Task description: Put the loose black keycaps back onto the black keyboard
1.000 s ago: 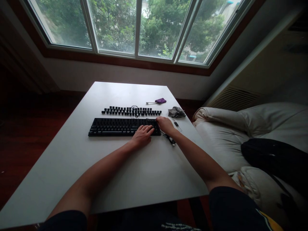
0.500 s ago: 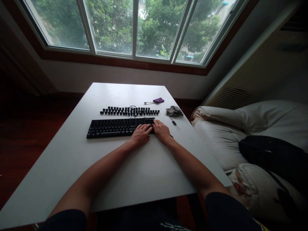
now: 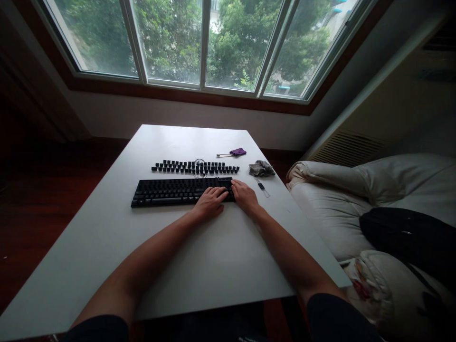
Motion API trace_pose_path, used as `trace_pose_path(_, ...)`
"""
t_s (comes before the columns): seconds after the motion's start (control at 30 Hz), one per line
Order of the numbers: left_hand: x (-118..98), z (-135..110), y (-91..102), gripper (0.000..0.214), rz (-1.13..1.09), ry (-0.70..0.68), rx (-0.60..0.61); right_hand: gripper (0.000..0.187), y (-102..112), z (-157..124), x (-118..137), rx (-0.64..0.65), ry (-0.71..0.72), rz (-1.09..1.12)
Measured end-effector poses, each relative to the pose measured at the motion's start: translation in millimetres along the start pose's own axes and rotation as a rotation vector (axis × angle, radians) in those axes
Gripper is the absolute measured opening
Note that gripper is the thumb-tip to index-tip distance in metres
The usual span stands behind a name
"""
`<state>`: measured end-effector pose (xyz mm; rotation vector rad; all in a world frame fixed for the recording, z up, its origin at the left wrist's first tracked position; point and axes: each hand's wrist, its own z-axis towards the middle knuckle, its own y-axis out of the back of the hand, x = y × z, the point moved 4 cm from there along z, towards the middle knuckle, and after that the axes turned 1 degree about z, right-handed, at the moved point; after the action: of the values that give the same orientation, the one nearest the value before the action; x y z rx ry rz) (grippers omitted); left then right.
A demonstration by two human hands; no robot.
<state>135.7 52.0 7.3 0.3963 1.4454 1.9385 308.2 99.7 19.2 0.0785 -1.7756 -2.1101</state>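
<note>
White table (image 3: 192, 266) | black keyboard (image 3: 167, 191): long axis left-right | left fingers (image 3: 216, 192) spread | right fingers (image 3: 237, 185): can't tell

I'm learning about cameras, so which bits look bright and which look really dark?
Head view: the window is bright, with pale glare on the far end of the table; also head view, the floor at left sinks into shadow, and the keyboard looks very dark.
</note>
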Motion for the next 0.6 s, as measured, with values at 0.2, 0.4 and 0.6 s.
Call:
trace_pose_path(0.2, 1, -1, 7.0, 0.064, -0.031, -0.007, 0.019, 0.036, 5, 42, -44, -0.060, -0.116, 0.109)
trace_pose_path(0.4, 5, -2, 14.1, 0.063, -0.072, -0.050, 0.035, 0.036, 1, 81, -67, -0.036, -0.100, 0.030)
trace_pose_path(0.6, 10, -1, 12.8, 0.061, -0.080, -0.076, 0.038, 0.031, -14, 94, -66, -0.019, -0.090, -0.097)
